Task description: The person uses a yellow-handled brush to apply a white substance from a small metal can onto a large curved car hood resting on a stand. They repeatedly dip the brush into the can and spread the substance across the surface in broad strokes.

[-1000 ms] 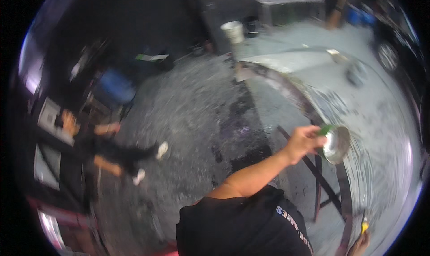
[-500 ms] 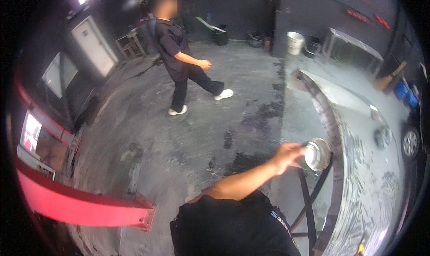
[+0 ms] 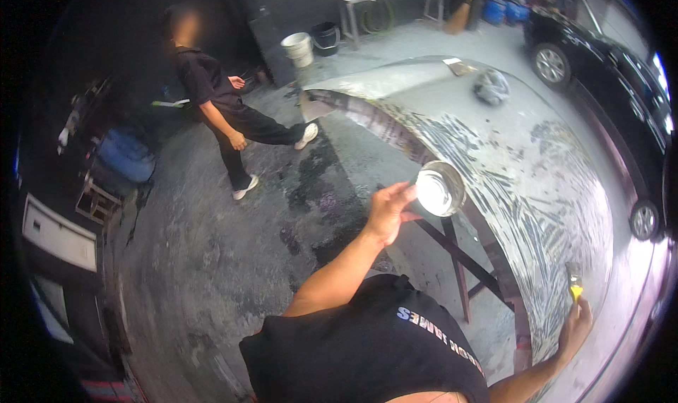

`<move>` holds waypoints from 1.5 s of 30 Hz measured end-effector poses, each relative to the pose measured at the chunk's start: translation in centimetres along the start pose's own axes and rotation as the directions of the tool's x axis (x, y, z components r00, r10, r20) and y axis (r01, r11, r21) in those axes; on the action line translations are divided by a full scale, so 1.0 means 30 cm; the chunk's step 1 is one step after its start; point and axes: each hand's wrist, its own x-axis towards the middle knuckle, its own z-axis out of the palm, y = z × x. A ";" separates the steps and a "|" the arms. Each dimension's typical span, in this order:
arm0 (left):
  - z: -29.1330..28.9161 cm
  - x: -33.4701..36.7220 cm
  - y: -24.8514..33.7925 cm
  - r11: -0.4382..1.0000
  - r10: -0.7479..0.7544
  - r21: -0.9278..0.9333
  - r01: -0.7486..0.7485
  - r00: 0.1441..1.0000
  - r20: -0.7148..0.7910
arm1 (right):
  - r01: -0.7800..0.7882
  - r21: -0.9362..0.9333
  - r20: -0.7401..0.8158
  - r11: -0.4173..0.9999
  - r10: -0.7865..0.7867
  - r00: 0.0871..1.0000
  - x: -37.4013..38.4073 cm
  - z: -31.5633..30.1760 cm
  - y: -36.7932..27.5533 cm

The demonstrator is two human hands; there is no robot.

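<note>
While a person (image 3: 206, 75) stands left, white bucket (image 3: 298, 51), broom (image 3: 458, 17), car (image 3: 600, 71) beyond panel (image 3: 519, 166)

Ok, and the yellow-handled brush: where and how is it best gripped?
Probably by its yellow handle, from the person's near side, as the right hand holds it: the brush head points away over the streaked panel, leaving the handle toward the person.

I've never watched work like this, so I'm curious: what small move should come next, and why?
Probably a short stroke with the yellow-handled brush over the streaks: the right hand already has it over the big panel, where the pale marks look uneven, while the left hand holds the cup apart from it.
</note>
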 end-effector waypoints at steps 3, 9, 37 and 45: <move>-0.023 0.028 0.026 1.000 0.009 -0.012 -0.009 0.999 0.041 | -0.197 0.194 0.030 0.961 0.195 0.980 -0.054 0.005 -0.048; -0.064 0.090 0.040 0.999 0.032 -0.031 -0.032 0.999 -0.008 | -0.022 0.450 -0.202 0.893 0.126 0.971 -0.102 0.011 0.052; -0.008 0.238 0.052 0.999 0.006 -0.032 -0.004 0.997 0.074 | -0.102 0.494 -0.401 0.864 0.330 0.854 -0.279 0.055 -0.044; 0.002 0.245 0.075 0.997 0.072 -0.041 -0.071 0.997 0.021 | -0.216 0.203 -0.190 0.955 0.255 0.948 -0.313 0.019 -0.009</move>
